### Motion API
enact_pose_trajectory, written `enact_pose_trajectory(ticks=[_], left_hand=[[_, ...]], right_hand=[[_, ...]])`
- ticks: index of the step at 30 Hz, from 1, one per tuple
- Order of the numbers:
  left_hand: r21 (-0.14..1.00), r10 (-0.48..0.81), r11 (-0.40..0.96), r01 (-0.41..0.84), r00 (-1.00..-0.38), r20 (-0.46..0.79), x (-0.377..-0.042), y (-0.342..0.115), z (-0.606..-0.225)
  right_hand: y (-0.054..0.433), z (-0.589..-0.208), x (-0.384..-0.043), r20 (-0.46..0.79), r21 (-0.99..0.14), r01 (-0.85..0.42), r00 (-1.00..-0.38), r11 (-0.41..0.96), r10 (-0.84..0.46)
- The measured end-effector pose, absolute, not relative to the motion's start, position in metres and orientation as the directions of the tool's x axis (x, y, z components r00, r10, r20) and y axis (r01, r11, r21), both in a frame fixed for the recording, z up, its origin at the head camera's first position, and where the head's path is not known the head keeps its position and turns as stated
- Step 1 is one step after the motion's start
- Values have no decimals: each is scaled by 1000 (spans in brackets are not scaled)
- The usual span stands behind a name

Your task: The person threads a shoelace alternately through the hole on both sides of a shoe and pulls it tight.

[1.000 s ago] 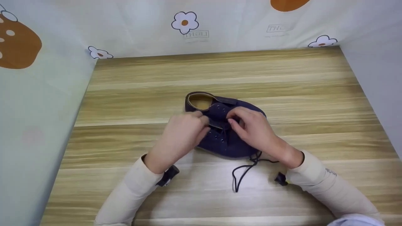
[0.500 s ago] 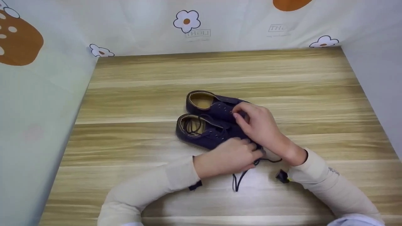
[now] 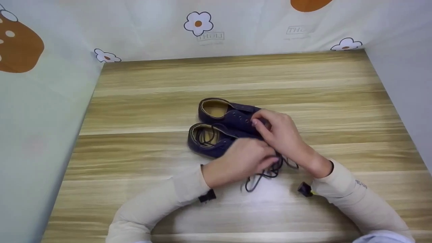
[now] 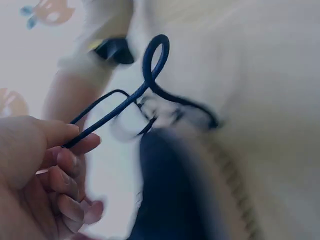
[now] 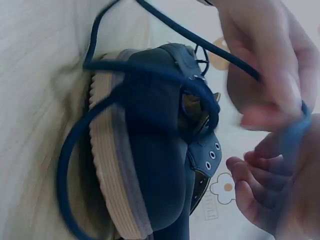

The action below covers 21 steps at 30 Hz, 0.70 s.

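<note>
2 shoes, near shoe (image 3: 209, 152) & far shoe (image 3: 230, 118), are set side by side, long axes across worktop (image 3: 152, 101), heels L, toes R. Lace (image 4: 107, 117) is pinched by L grip (image 3: 241, 158), over toe half of near shoe; its loops are strewn by that toe, person's side. Far shoe is neared more by R grip (image 3: 281, 130); fingers are bent, but whether anything's held can't be told. L pinch is hidden in head view, shown in L wrist view.

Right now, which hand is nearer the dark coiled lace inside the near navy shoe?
Left. The left hand is at the near navy shoe's front, just right of the dark coiled lace; the right hand is farther right, by the far navy shoe.
</note>
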<state>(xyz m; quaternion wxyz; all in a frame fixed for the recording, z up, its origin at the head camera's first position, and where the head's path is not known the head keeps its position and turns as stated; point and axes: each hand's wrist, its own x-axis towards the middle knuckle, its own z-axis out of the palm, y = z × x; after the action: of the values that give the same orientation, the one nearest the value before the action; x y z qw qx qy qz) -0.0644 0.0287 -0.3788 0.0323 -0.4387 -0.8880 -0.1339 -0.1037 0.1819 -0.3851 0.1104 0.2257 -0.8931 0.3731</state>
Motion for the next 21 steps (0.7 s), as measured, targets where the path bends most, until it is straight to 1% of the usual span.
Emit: enact_pose_trajectory(ticks=[2, 5, 9, 12, 15, 18, 21], left_hand=[[250, 716, 621, 743, -668, 205, -70, 19, -367], [274, 629, 683, 677, -736, 250, -77, 3, -353], [277, 500, 764, 583, -806, 316, -85, -15, -342], [299, 384, 815, 497, -849, 363, -90, -27, -335], [349, 265, 840, 415, -876, 402, -93, -39, -328], [390, 171, 848, 358, -882, 439, -96, -52, -321], [435, 94, 835, 338, -866, 492, -97, -66, -314]], right_hand=[[182, -383, -104, 334, -672, -454, -891, 585, -307], [183, -381, -103, 280, -772, -397, -914, 497, -295], [183, -382, -102, 252, -843, -369, -914, 392, -318], [183, -385, -101, 277, -832, -410, -891, 374, -360], [183, -388, -102, 315, -798, -462, -866, 385, -388], [184, -389, -103, 342, -763, -494, -856, 416, -388], [186, -389, -104, 352, -736, -501, -858, 455, -375]])
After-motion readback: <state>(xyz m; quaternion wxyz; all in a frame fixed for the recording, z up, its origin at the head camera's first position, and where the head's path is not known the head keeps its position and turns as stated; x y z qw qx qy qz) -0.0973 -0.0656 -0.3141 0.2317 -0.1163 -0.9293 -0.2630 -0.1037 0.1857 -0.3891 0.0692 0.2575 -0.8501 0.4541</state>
